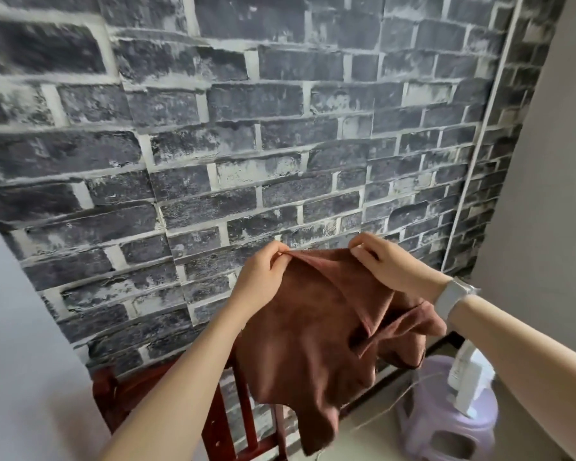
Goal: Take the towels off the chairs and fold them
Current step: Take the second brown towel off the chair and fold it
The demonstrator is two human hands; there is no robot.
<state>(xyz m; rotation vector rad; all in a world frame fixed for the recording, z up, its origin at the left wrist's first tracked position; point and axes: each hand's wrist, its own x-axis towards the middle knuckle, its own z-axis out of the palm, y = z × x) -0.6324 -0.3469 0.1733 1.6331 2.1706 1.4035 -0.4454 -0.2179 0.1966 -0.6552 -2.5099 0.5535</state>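
A brown towel (310, 331) hangs in the air in front of the brick wall, its lower part crumpled and drooping. My left hand (263, 277) pinches its top edge at the left corner. My right hand (389, 261) pinches the same top edge a little to the right, with a white watch on that wrist. Below the towel stands a dark red wooden chair (220, 417); only its backrest and slats show, and my left forearm crosses over it.
A grey brick-pattern wall (246, 128) fills the view straight ahead. A lilac plastic stool (446, 427) stands at the lower right with a white device (464, 380) and a cable on it. Plain pale walls flank both sides.
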